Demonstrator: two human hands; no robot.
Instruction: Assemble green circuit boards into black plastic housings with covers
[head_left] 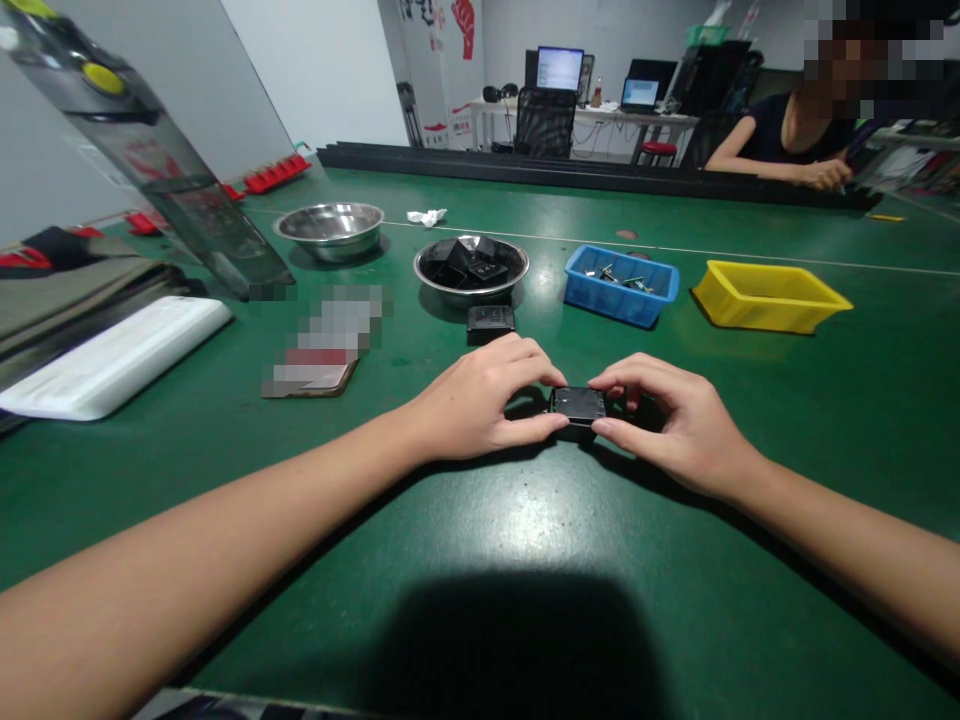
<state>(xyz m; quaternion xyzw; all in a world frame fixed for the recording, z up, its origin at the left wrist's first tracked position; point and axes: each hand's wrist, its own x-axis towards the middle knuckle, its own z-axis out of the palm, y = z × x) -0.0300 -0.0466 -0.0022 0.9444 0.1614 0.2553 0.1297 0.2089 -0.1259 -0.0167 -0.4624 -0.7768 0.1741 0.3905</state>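
A small black box-shaped part (580, 404) is held low over or on the green table between both hands. My left hand (499, 400) grips its left side with thumb and fingertips. On the right side, the thumb and fingers of my right hand (675, 420) pinch the same part. Beyond my left hand lies another black block (490, 324). Just behind that block, a metal bowl (471, 293) holds several black parts. To its right, a blue tray (621, 299) contains screws or similar small metal pieces.
A yellow tray (776, 297) stands at the right, a metal bowl (330, 232) at the back left. Leftward are a phone (326, 345), a tilted water bottle (180, 170) and a white object (112, 360). Black strips (525, 168) line the far edge; a person (795, 140) sits beyond.
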